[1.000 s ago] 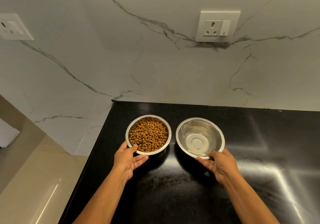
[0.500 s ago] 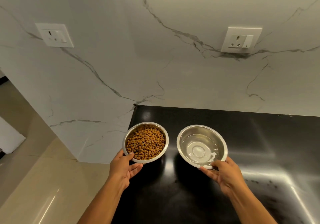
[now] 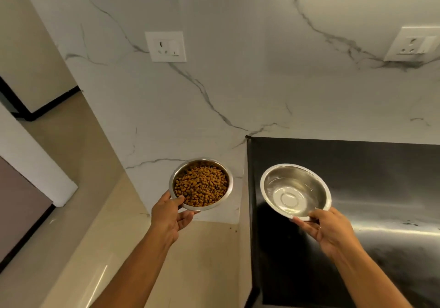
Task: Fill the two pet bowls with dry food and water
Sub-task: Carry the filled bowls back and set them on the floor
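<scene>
Two bare forearms reach forward from the bottom edge, one hand to a bowl.

Left hand (image 3: 170,217): thumb over the near rim, fingers curled beneath, grasping the kibble bowl (image 3: 201,184). The steel bowl is lifted and held out past the left end of the black counter (image 3: 381,212), over the beige floor (image 3: 71,212). It is heaped with brown dry food (image 3: 201,185), the pellets lying a little below the rim.

Right hand (image 3: 329,230): pinching the near rim of the water bowl (image 3: 295,192), thumb on top, fingers under. This bowl hangs above the counter's left part, tipped slightly toward the person. Clear water (image 3: 291,198) sits shallow in the bottom (the raised ring of the base shows through it). The two bowls are near each other but apart, the counter's edge falling between them.

Counter surface: glossy, streaked with light on its right side.

Behind: white marble wall (image 3: 238,81) with grey veins. One socket plate (image 3: 166,46) above the kibble bowl, another socket plate (image 3: 414,44) at the far right edge. Far left, a beige wall with dark skirting (image 3: 35,110).
</scene>
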{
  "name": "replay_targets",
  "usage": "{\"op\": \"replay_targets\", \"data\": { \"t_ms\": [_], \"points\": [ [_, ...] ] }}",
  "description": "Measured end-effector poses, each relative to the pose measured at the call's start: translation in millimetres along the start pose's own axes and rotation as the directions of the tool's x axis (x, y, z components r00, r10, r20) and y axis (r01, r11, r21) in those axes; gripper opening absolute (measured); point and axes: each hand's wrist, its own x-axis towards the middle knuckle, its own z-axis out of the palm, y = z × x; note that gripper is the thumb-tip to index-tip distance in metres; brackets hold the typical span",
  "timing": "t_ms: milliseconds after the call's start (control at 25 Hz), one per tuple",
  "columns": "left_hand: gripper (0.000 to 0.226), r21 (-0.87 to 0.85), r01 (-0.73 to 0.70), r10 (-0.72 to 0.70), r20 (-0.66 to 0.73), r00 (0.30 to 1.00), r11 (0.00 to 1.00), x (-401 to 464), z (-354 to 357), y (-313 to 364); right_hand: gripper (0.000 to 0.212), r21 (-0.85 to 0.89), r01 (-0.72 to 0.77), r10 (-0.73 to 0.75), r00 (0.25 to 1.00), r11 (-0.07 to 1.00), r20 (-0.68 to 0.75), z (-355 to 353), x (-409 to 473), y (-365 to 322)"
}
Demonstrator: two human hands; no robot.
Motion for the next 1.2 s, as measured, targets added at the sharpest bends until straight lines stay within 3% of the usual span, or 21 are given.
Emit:
{"op": "replay_targets", "data": {
  "t_ms": [440, 680, 880, 1200],
  "points": [
    [0.046, -0.014, 0.024, -0.025, -0.109, 0.994, 1.0, 90.4, -79.0, 52.1, 0.036, -0.015, -0.015, 0.016, 0.995, 1.0, 0.102, 150.4, 26.4, 59.1],
    [0.048, 0.065, 0.014, -0.003, -0.166, 0.986, 0.998, 149.6, -107.7, 63.1, 0.044, -0.052, -0.064, 0.064, 0.998, 0.997, 0.002, 213.9, 61.8, 104.8],
    [0.043, 0.155, 0.043, -0.011, -0.204, 0.979, 0.987, 218.2, -127.3, 19.9, 0.044, -0.008, -0.122, 0.12, 0.983, 0.992, -0.141, 242.4, 102.6, 178.0],
    [0.041, 0.197, 0.252, -0.194, -0.272, 0.943, 0.947, 359.4, -158.0, -120.7, 0.055, 0.079, -0.173, 0.19, 0.921, 0.982, -0.341, 244.2, 217.8, 347.9]
  ]
}}
